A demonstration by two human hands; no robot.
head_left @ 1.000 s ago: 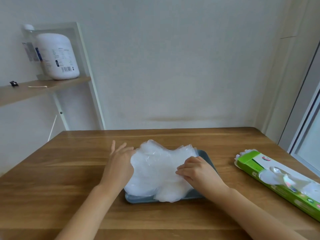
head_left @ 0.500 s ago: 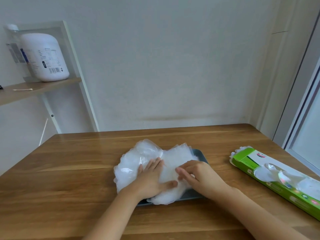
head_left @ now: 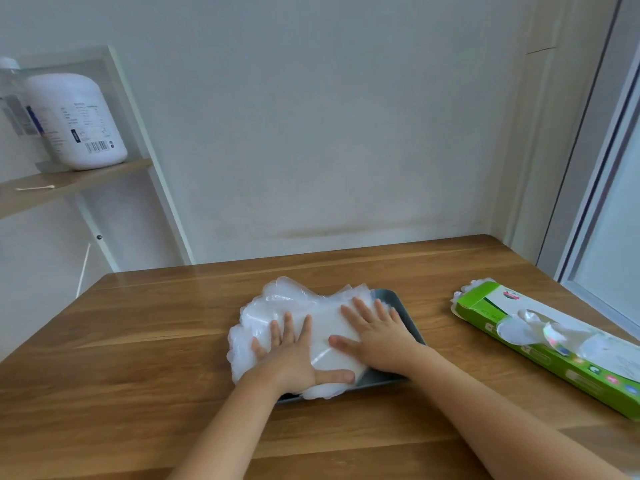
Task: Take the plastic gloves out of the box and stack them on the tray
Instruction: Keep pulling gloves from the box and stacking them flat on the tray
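though near tray (head_left: 409,321), box (head_left: 568,367) apart

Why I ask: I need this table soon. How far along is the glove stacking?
Done: a thick pile of gloves lies on the tray, spilling over its left edge. In hand: left hand and right hand press flat on the pile. Left: the green box to the right shows more gloves at its opening, so some probably remain to pull out.

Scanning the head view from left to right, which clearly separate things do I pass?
White plastic bottle on the shelf → left hand pressing flat → right hand pressing flat → green cardboard glove box.
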